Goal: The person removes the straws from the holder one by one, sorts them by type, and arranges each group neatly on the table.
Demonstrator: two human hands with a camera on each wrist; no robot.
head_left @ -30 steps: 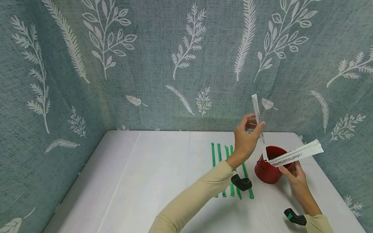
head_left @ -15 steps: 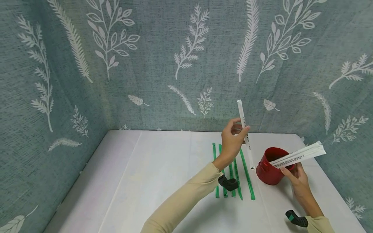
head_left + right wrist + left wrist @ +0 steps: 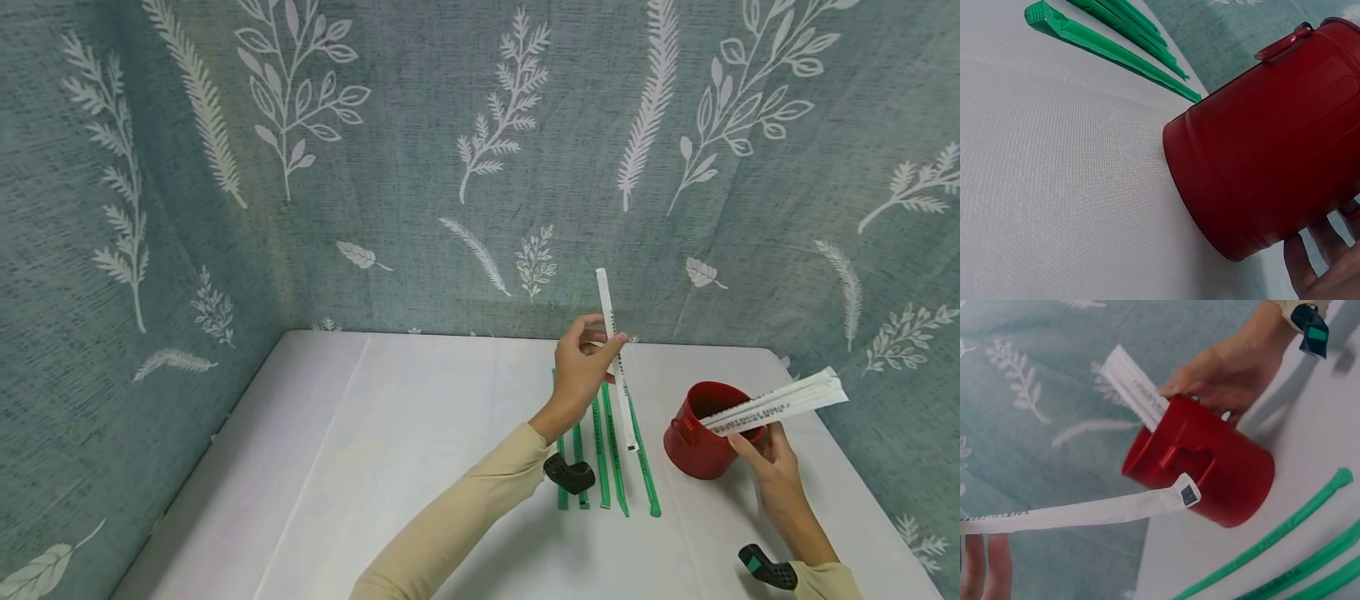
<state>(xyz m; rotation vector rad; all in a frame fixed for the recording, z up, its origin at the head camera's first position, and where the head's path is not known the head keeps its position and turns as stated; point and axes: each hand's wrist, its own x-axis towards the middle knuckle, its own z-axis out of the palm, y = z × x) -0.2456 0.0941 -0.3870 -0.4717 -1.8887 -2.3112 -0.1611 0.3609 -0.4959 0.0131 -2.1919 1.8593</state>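
White packet [image 3: 619, 383], pinched, jutting above and below left grip [image 3: 579, 371]

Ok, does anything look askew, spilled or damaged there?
Slightly askew: the rightmost green stick in the head view slants more than the other green sticks and sits a bit farther apart. I see no spill or damage; the red bucket looks intact.

The left hand [image 3: 580, 372] pinches a slim white straw [image 3: 620, 385], printed and paper-wrapped, steeply tilted with its top leaning left, over five green straws [image 3: 601, 454] lying roughly side by side. The right hand [image 3: 777, 473] grips the red bucket [image 3: 697, 452] at its rim; bunched white straws [image 3: 787, 402] slant out rightward.
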